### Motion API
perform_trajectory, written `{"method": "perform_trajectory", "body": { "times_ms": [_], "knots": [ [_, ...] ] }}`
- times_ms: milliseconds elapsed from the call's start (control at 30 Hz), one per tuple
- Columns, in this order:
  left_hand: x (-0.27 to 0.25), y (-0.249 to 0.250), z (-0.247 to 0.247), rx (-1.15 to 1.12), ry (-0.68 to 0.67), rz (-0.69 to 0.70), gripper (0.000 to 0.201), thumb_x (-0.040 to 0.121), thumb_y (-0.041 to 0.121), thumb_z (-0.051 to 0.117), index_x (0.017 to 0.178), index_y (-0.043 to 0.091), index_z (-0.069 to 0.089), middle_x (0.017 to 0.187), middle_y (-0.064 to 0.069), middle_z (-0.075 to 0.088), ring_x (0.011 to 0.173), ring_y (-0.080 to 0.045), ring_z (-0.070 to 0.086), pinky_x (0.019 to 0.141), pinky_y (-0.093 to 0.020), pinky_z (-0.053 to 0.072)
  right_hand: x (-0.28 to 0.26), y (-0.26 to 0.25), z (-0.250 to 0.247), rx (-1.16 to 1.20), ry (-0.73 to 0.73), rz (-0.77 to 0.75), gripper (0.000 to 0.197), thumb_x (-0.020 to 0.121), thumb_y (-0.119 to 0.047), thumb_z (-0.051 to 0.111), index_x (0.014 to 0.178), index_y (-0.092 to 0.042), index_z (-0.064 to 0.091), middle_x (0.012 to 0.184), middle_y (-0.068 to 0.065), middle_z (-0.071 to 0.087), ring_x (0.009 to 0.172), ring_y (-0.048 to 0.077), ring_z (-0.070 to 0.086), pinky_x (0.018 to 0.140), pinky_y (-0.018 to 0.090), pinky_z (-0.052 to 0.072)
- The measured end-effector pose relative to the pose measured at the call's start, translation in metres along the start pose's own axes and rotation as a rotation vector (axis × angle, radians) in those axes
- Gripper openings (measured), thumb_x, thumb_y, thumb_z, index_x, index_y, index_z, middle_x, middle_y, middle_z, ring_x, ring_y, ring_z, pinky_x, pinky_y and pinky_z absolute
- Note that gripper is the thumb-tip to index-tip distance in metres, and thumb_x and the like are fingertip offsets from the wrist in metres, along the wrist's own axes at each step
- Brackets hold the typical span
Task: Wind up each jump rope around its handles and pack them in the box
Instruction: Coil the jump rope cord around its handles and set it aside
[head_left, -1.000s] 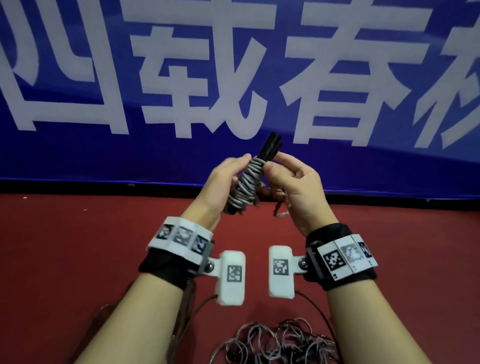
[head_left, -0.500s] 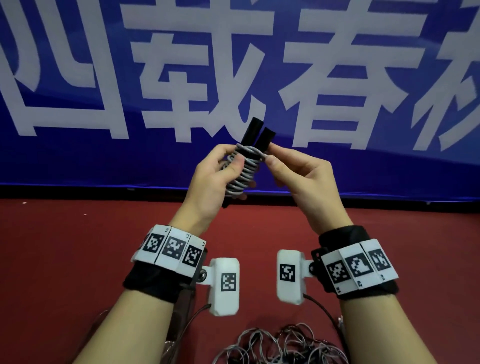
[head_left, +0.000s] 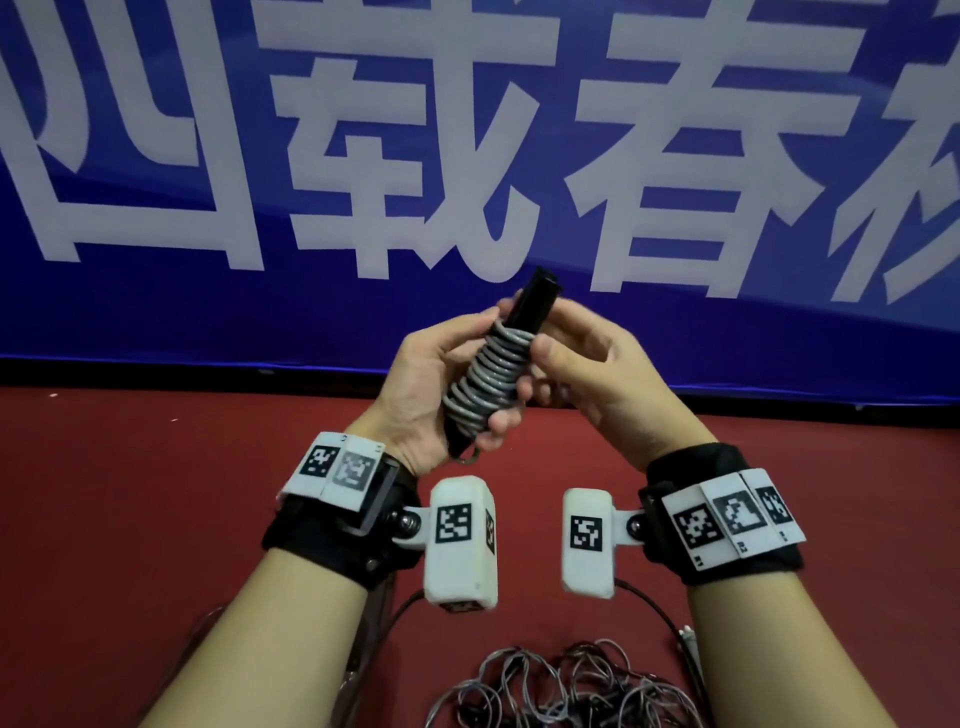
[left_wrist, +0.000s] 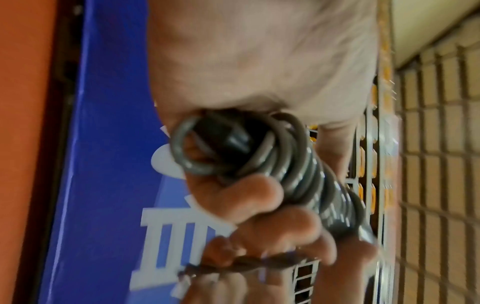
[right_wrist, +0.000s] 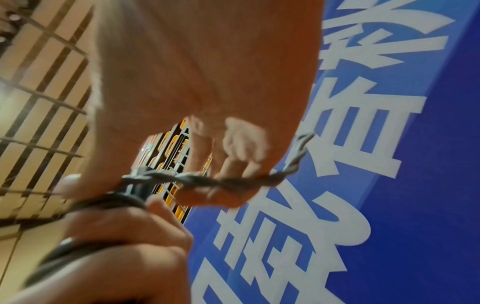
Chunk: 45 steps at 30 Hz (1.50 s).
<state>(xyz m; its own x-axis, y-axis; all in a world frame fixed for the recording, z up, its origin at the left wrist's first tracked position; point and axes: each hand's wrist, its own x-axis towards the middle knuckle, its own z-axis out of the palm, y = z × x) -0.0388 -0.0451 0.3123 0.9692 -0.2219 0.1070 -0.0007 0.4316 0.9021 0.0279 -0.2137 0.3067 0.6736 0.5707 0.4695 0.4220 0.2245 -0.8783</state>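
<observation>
At the centre of the head view the left hand (head_left: 436, 384) wraps its fingers around the jump rope (head_left: 491, 376), grey cord coiled tightly round black handles (head_left: 535, 304) that tilt toward the upper right. The right hand (head_left: 587, 374), just right of it, pinches the twisted rope end (right_wrist: 228, 180) in curled fingers. A loose tangle of ropes (head_left: 561, 686) lies on the red floor (head_left: 130, 493) at the bottom edge, below the blue banner (head_left: 156, 312).

We can't see the right hand (head_left: 597, 374) fingertips behind the wound jump rope (head_left: 485, 382), and the loose rope pile (head_left: 561, 691) gets cut off by the bottom edge
</observation>
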Motion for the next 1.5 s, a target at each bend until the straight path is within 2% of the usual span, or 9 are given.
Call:
{"method": "perform_trajectory", "body": {
  "times_ms": [100, 233, 333, 467, 733, 933, 1133, 1300, 1500],
  "knots": [
    [0.003, -0.004, 0.003, 0.079, 0.041, -0.053, 0.048, 0.094, 0.054, 0.048, 0.083, 0.012, 0.069, 0.073, -0.012, 0.064, 0.042, -0.021, 0.055, 0.037, -0.020, 0.038, -0.001, 0.003, 0.001, 0.011, 0.038, 0.050, 0.042, 0.084, -0.043, 0.076, 0.118, -0.017, 0.074, 0.094, 0.005, 0.072, 0.065, 0.015, 0.051, 0.056, 0.031, 0.033],
    [0.013, -0.016, 0.001, 0.569, 0.413, 0.385, 0.031, 0.102, 0.047, 0.055, 0.108, 0.017, 0.062, 0.099, -0.007, 0.071, 0.071, -0.012, 0.069, 0.061, -0.031, 0.055, 0.001, 0.007, -0.003, -0.040, 0.309, 0.050, 0.030, 0.078, -0.036, 0.081, 0.098, -0.015, 0.080, 0.082, 0.002, 0.075, 0.056, 0.012, 0.049, 0.057, 0.027, 0.039],
    [0.014, -0.025, -0.003, 0.792, 0.358, 0.556, 0.038, 0.093, 0.042, 0.072, 0.127, 0.032, 0.059, 0.115, 0.007, 0.068, 0.100, -0.010, 0.070, 0.082, -0.027, 0.059, 0.003, 0.008, -0.002, -0.094, 0.432, 0.050, 0.018, 0.079, -0.035, 0.084, 0.084, -0.018, 0.082, 0.071, -0.002, 0.072, 0.054, 0.011, 0.052, 0.057, 0.026, 0.041],
    [0.019, -0.030, -0.007, 0.859, 0.434, 0.577, 0.034, 0.088, 0.033, 0.080, 0.118, 0.034, 0.065, 0.106, 0.013, 0.073, 0.101, -0.006, 0.070, 0.090, -0.032, 0.058, 0.003, 0.007, 0.001, -0.259, 0.478, -0.005, 0.021, 0.076, -0.038, 0.087, 0.066, -0.023, 0.076, 0.056, -0.009, 0.065, 0.051, 0.006, 0.056, 0.055, 0.020, 0.044],
    [0.017, -0.018, -0.008, 0.532, 0.448, 0.502, 0.021, 0.100, 0.017, 0.063, 0.118, 0.023, 0.072, 0.105, -0.005, 0.078, 0.090, -0.017, 0.073, 0.073, -0.031, 0.059, 0.001, 0.004, -0.008, -0.311, 0.156, 0.004, 0.020, 0.099, -0.017, 0.065, 0.116, -0.015, 0.075, 0.065, -0.021, 0.065, 0.061, -0.004, 0.055, 0.063, 0.012, 0.040],
    [0.013, -0.015, -0.014, 0.411, 0.453, 0.352, 0.026, 0.105, 0.017, 0.051, 0.111, 0.010, 0.076, 0.099, -0.024, 0.075, 0.077, -0.027, 0.066, 0.059, -0.030, 0.052, 0.000, 0.005, -0.005, -0.521, 0.141, -0.023, 0.019, 0.096, -0.023, 0.070, 0.111, -0.018, 0.079, 0.101, -0.009, 0.078, 0.101, -0.002, 0.070, 0.094, 0.021, 0.052],
    [0.001, -0.004, -0.009, 0.201, 0.249, 0.173, 0.036, 0.106, 0.027, 0.040, 0.108, 0.008, 0.070, 0.089, -0.013, 0.073, 0.061, -0.020, 0.063, 0.054, -0.031, 0.052, 0.002, 0.003, -0.003, -0.277, 0.258, -0.040, 0.028, 0.085, -0.032, 0.081, 0.110, -0.020, 0.075, 0.105, -0.002, 0.076, 0.089, 0.015, 0.068, 0.080, 0.031, 0.054],
    [-0.006, -0.003, -0.006, 0.079, 0.144, 0.059, 0.036, 0.105, 0.030, 0.037, 0.099, 0.009, 0.066, 0.079, -0.012, 0.068, 0.054, -0.020, 0.060, 0.051, -0.032, 0.053, 0.001, 0.010, 0.009, -0.007, 0.017, 0.051, 0.038, 0.090, -0.039, 0.069, 0.123, -0.021, 0.072, 0.095, 0.003, 0.071, 0.079, 0.030, 0.048, 0.068, 0.043, 0.038],
    [-0.001, -0.006, -0.004, 0.484, 0.307, 0.238, 0.031, 0.109, 0.035, 0.041, 0.118, 0.011, 0.059, 0.088, -0.021, 0.070, 0.063, -0.028, 0.069, 0.049, -0.034, 0.056, 0.005, 0.010, 0.009, -0.084, 0.276, 0.051, 0.032, 0.076, -0.043, 0.079, 0.095, -0.017, 0.079, 0.073, -0.009, 0.070, 0.057, 0.003, 0.052, 0.058, 0.023, 0.040]
  ]
}}
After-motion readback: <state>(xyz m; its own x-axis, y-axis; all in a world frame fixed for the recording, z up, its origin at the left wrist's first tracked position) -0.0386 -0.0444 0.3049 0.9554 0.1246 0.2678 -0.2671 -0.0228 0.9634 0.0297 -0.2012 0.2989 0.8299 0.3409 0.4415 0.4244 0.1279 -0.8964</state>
